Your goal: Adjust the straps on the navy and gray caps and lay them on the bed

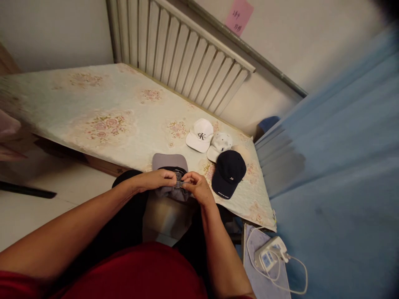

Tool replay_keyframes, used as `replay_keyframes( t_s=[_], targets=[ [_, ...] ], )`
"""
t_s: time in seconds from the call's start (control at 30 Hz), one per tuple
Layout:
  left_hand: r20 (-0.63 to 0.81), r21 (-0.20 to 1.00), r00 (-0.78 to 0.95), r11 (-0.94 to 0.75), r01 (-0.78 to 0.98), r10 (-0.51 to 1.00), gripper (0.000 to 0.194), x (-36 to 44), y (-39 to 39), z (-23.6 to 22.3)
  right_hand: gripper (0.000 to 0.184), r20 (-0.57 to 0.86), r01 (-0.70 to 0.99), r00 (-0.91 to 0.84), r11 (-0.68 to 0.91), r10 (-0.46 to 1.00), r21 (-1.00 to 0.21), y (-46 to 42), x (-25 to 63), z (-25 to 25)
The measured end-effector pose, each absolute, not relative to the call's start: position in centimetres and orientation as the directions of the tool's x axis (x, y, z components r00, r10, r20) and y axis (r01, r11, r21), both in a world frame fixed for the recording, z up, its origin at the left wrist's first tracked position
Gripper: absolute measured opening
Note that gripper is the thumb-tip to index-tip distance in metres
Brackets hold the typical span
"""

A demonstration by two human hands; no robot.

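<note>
A grey cap [170, 162] lies upside down at the near edge of a floral mattress [102, 120], its brim pointing away from me. My left hand [156, 180] and my right hand [196, 187] meet at the cap's back. Both pinch the small strap buckle [178, 182] between thumb and fingers. Both hands are closed on the strap.
A white cap with a black logo [200, 135], a second white cap [219, 145], a beige cap [243, 151] and a dark navy cap [229, 172] lie to the right on the mattress. A white radiator [187, 54] stands behind. A white charger with cable [270, 254] rests near a blue curtain [336, 174].
</note>
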State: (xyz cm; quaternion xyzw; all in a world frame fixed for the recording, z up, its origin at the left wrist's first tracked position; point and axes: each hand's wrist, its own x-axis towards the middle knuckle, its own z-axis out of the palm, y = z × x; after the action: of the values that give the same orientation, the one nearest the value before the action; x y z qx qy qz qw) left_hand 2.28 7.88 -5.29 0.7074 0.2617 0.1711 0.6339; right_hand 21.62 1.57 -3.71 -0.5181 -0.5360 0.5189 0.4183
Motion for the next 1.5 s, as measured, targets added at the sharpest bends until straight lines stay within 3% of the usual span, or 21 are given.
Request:
replay_keyframes(
  t_s=[0.13, 0.5, 0.83, 1.0, 1.1, 1.23, 1.37, 1.5],
  targets=[
    [-0.085, 0.98, 0.801, -0.096, 0.175, 0.592, 0.038, 2.6, 7.3, -4.5, 0.017, -0.084, 0.11, -0.121, -0.07, 0.989, -0.991, 1.5, 21.5, -3.5],
    [0.001, 0.94, 0.756, -0.259, 0.222, 0.654, 0.023, 3.6, 6.6, -5.3, 0.011, -0.033, 0.205, -0.093, -0.013, 0.995, -0.979, 0.8, 21.6, -3.0],
    [-0.065, 0.978, 0.734, -0.105, 0.183, 0.676, 0.027, 2.1, 6.8, -5.4, 0.016, 0.045, 0.246, -0.028, 0.051, 0.999, -0.968, 0.9, 22.8, -3.8],
    [-0.078, 0.982, 0.751, -0.081, 0.172, 0.655, 0.029, 1.3, 7.3, -4.8, 0.03, 0.056, 0.494, -0.151, 0.124, 0.987, -0.861, 0.4, 23.6, -3.8],
    [-0.098, 0.985, 0.748, -0.046, 0.169, 0.656, 0.031, 1.0, 7.6, -4.9, 0.018, 0.004, 0.548, -0.192, 0.111, 0.981, -0.829, 0.3, 23.9, -4.5],
    [-0.148, 0.978, 0.769, -0.023, 0.207, 0.622, 0.034, 0.3, 8.0, -5.5, 0.006, -0.047, 0.484, -0.16, 0.036, 0.986, -0.874, 1.1, 24.4, -5.2],
    [-0.153, 0.976, 0.805, -0.039, 0.213, 0.573, 0.034, -0.3, 8.4, -5.4, 0.012, -0.079, 0.31, -0.089, -0.048, 0.993, -0.95, 2.3, 24.9, -5.0],
    [-0.21, 0.956, 0.784, -0.047, 0.291, 0.585, 0.028, -0.5, 8.7, -4.9, 0.015, -0.04, 0.191, -0.076, -0.025, 0.996, -0.981, 3.2, 25.0, -4.6]
  ],
)
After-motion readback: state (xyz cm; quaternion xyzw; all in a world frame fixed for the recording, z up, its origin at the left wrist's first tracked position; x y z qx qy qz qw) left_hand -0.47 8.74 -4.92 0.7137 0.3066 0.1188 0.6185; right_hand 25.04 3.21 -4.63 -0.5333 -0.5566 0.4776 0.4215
